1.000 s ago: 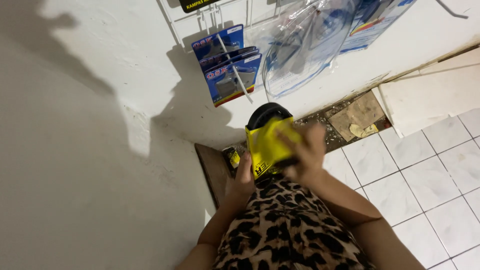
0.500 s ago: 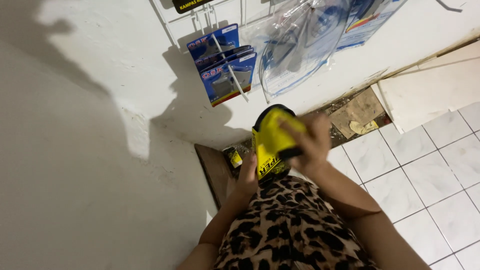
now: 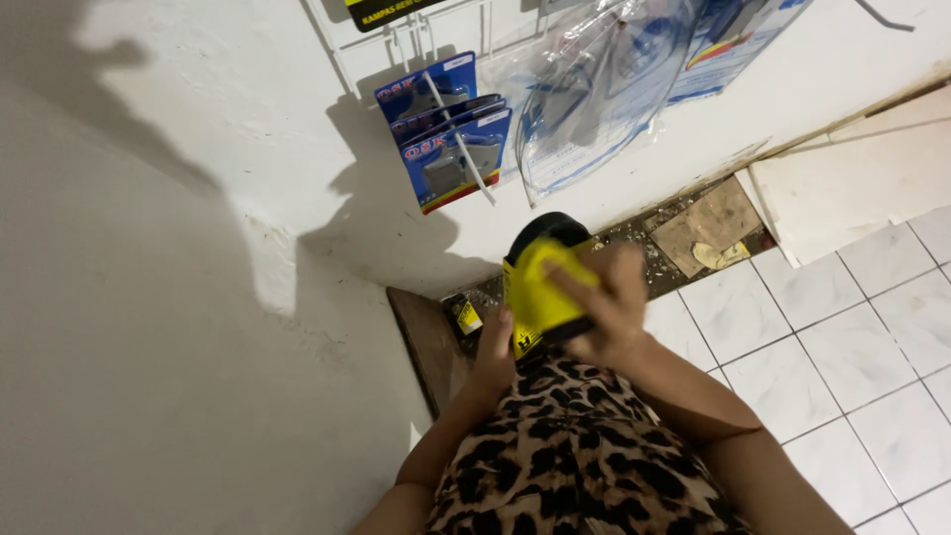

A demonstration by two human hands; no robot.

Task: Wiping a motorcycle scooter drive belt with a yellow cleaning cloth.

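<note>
Two hands are working on one yellow-and-black package [image 3: 540,297], which I am holding in front of my chest, above the corner where the white wall [image 3: 149,327] meets the tiled floor [image 3: 842,347]. My right hand [image 3: 609,307] is grasping the package from its right side, with the fingers [image 3: 570,282] spreading across the yellow face and curling closed on it. My left hand [image 3: 492,347] is pressing against the lower left edge, the thumb lying along that edge; whether this hand is clamping the package or only steadying it, I cannot tell, since the palm is hidden. The package's long axis is running away from me, from the lower end by my leopard-print top [image 3: 575,446] up toward the wall, tilting slightly to the right. The right hand is sitting higher on that axis and covering more of the surface, so it is the hand carrying the load. Three blue carded packs [image 3: 441,134] are hanging on white wire hooks [image 3: 466,159] on the wall ahead, well apart from the grip. Beside them, several clear plastic bags [image 3: 594,99] are hanging; their exact count is not readable. One small yellow item [image 3: 466,317] is lying on the floor just beyond my left hand, beside one dark wooden board [image 3: 431,347].
</note>
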